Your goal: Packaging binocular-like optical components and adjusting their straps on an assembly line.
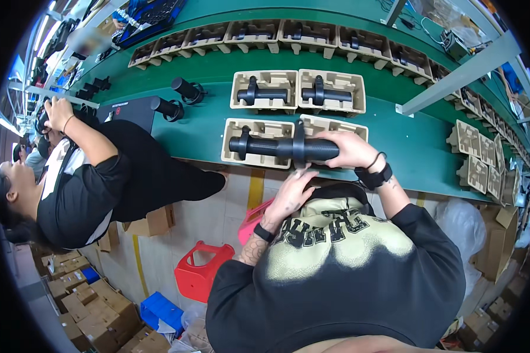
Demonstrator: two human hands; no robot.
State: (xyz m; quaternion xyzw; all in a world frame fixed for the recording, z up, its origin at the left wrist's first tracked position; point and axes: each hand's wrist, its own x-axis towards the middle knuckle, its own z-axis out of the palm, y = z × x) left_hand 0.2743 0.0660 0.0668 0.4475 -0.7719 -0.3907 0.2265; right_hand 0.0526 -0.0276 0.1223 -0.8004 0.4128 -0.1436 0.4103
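My right hand (354, 150) is closed round the end of a black tube (321, 149) with an upright ring clamp on it, held over a beige moulded pulp tray (330, 125). My left hand (293, 191) is at the table's near edge, just below that ring, fingers apart; I cannot tell whether its fingertips touch the ring. In the tray (259, 161) to the left lies a similar black tube (260, 146) with a ring. Behind these, two more trays (269, 75) each hold a ringed black tube (334, 95).
A long row of filled trays (253, 32) runs along the back of the green table (406, 147). Stacked trays (478, 147) stand at the right, by a slanting metal post (453, 76). Two black tubes (185, 88) stand left, near a co-worker (82, 176). A red stool (203, 270) is behind.
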